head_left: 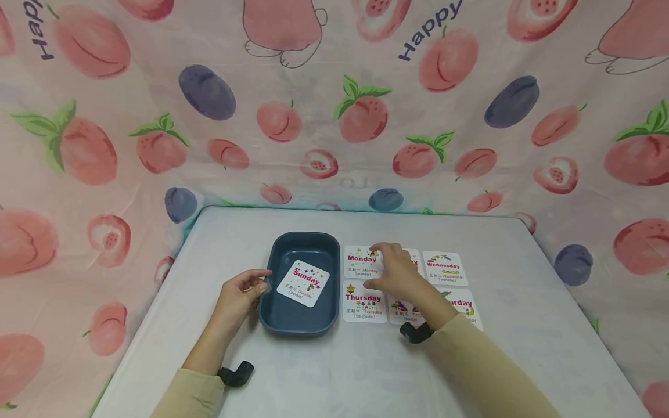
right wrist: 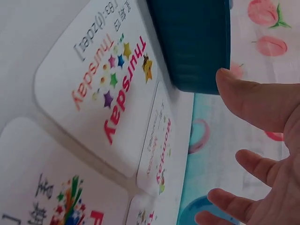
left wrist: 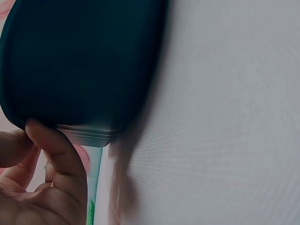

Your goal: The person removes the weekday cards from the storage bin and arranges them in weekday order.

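Note:
A dark blue tray [head_left: 299, 325] holds a tilted white card printed "Sunday" [head_left: 303, 283]. My left hand [head_left: 236, 299] grips the tray's left rim with thumb and fingers, seen close in the left wrist view. Over the cards on the right, my right hand [head_left: 399, 276] hovers with fingers spread and holds nothing. Beneath and around it lie the Monday card [head_left: 359, 266], the Thursday card [head_left: 364, 305], the Wednesday card [head_left: 444, 270], a partly hidden Friday card [head_left: 405, 312], and another card [head_left: 416, 255] mostly covered by the hand. The Saturday card [head_left: 467, 305] is partly behind the forearm.
The cards lie in two rows on a white tabletop [head_left: 366, 371], just right of the tray. Behind and beside the table hangs a fruit-print cloth [head_left: 324, 104]. A black strap mount [head_left: 236, 373] sits on the left wrist, another black mount [head_left: 416, 332] on the right.

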The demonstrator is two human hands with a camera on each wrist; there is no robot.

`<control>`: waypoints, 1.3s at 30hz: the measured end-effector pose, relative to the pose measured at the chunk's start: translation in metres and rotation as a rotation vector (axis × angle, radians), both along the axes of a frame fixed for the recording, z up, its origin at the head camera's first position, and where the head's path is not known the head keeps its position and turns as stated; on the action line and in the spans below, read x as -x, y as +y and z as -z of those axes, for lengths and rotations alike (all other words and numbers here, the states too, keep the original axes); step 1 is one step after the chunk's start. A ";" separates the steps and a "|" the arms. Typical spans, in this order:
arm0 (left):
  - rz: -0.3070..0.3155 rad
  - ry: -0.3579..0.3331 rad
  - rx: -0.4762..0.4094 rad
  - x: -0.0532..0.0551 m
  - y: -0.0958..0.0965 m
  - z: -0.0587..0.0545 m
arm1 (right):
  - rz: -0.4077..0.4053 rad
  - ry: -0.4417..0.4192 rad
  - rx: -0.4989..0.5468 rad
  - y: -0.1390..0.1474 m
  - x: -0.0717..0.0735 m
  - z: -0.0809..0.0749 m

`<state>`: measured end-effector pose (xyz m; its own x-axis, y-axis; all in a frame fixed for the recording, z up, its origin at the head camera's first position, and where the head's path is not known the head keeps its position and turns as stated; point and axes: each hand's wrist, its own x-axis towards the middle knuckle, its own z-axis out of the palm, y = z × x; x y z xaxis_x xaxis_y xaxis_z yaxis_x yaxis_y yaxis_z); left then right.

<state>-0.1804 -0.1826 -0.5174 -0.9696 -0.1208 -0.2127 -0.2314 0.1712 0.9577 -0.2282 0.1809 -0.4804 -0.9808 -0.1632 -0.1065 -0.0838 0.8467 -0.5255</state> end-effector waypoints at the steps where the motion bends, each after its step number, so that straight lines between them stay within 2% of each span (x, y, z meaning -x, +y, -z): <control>1: 0.000 0.001 0.000 0.000 0.000 0.000 | -0.005 0.009 -0.015 -0.003 0.000 0.000; 9: -0.006 -0.002 0.011 0.000 0.001 -0.001 | -0.078 0.102 -0.054 -0.023 -0.001 -0.009; 14: -0.004 -0.003 0.009 0.000 0.001 -0.001 | -0.107 0.127 -0.060 -0.036 0.002 -0.015; 29: -0.001 -0.005 0.012 -0.001 0.001 -0.003 | -0.181 0.148 -0.097 -0.081 0.007 -0.038; 39: 0.011 -0.002 -0.002 -0.001 0.001 -0.003 | -0.210 0.122 -0.081 -0.109 0.009 -0.043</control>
<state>-0.1792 -0.1815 -0.5141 -0.9704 -0.1097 -0.2151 -0.2317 0.1721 0.9574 -0.2377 0.0715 -0.4379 -0.9328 -0.3602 -0.0105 -0.3208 0.8432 -0.4314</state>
